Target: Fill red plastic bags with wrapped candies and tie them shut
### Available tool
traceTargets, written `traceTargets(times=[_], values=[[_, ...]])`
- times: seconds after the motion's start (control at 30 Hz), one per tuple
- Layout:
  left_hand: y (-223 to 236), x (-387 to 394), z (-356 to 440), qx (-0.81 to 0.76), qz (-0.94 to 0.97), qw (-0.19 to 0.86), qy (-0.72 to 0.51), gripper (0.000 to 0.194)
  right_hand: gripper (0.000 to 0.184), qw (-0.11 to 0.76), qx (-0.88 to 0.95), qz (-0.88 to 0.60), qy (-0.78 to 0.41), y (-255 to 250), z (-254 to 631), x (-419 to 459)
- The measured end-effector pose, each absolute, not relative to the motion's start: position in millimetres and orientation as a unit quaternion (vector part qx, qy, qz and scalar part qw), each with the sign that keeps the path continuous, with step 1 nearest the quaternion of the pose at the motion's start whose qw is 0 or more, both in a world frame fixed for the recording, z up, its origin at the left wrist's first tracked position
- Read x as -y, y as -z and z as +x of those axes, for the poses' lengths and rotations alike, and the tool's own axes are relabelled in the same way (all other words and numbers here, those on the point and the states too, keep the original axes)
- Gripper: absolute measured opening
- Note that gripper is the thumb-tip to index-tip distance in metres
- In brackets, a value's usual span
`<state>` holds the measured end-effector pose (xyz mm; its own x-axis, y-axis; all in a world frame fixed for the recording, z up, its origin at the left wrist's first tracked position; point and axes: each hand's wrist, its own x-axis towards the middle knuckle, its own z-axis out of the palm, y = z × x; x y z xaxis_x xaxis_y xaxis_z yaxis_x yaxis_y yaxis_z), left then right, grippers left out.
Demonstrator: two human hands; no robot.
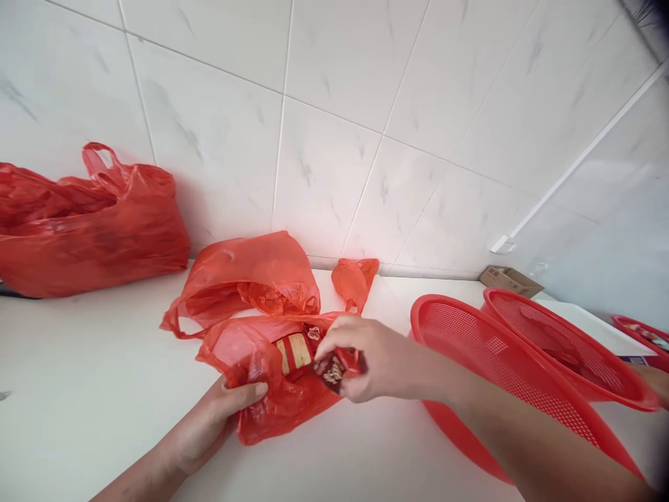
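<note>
My left hand [235, 404] grips the near side of a thin red plastic bag [282, 418], thumb pressed on the film, and holds its mouth apart. Inside the bag show a small packet in cream and red [293, 352] and a dark red packet [312, 332]. My right hand [360, 355] is at the bag's right side, fingers closed round a dark red packet with a pale pattern [331, 371]. Part of that packet is hidden by my fingers, and its contents cannot be made out.
Behind lie a crumpled red bag [251, 261] and a small red bag [355, 279]. A large full red bag [104, 237] stands at left by the tiled wall. At right are a red perforated basket [460, 321], a second red basket [527, 314] and a cardboard box [509, 280].
</note>
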<state>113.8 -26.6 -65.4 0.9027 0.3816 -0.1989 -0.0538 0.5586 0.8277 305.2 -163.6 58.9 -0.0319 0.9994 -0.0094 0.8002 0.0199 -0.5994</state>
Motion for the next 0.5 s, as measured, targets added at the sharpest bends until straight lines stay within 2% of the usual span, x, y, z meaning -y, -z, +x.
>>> traceTargets(times=[0.1,0.17,0.27,0.3,0.43,0.5], values=[[66,26,114,-0.186,0.455,0.862,-0.123,0.039,0.040,0.179,0.684,-0.688,-0.162,-47,305,150],[68,26,113,-0.191,0.449,0.863,-0.129,0.040,0.039,0.194,0.646,-0.731,-0.106,-52,315,153],[71,26,114,-0.187,0.444,0.867,-0.126,0.039,0.018,0.249,0.532,-0.809,0.011,-66,344,176],[71,26,114,-0.187,0.443,0.868,-0.126,0.038,0.016,0.245,0.494,-0.833,0.042,-69,357,187],[72,29,116,-0.212,0.432,0.864,-0.150,0.035,0.019,0.168,0.422,-0.890,0.031,-53,400,231],[71,31,117,-0.225,0.428,0.861,-0.156,0.037,0.018,0.174,0.401,-0.898,0.042,-33,410,248]])
